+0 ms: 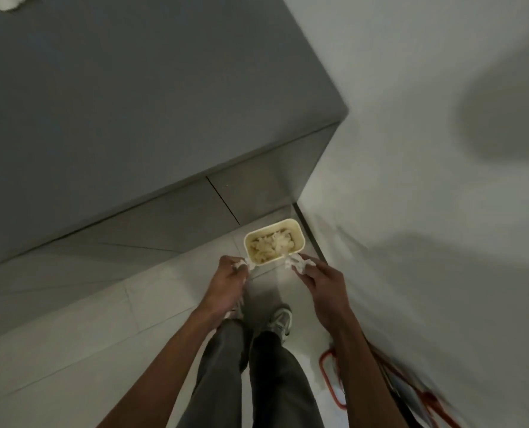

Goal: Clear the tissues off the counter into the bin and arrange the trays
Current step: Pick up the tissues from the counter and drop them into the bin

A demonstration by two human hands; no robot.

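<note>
item 1, left hand [230, 279]: fingers curled round the left wad [241, 265], a crumpled white tissue, held just at the near-left corner of the bin.

item 2, right hand [322, 288]: fingertips pinching the right wad [297, 263], a larger crumple, held at the near-right corner of the bin.

item 3, bin [302, 239]: cream, rectangular with rounded corners, open top, standing on the floor [102, 319] in the angle between the cabinet front [251, 193] and the wall [442, 149]. pale crumpled tissues lie inside.

item 4, step in hand, as i judge it: dropping both wads. both hands sit at the near rim, not over the middle, so i should carry them forward until each wad hangs above the opening, then let the fingers go slack. light paper drifts; a low, centred release keeps it off the floor.

item 5, counter [133, 103]: grey, up and to my left. one stray tissue [5, 1] shows at its far edge, cut by the frame, so i judge another trip is due. the trays are out of view.

item 6, surroundings: my shoes [280, 319] stand close behind the bin. a red-framed item [328, 378] lies on the floor by my right leg, blurred; i cannot tell what it is.

item 7, obstructions: nothing lies between hands and bin. the red-framed item could catch a foot when i step back.
</note>
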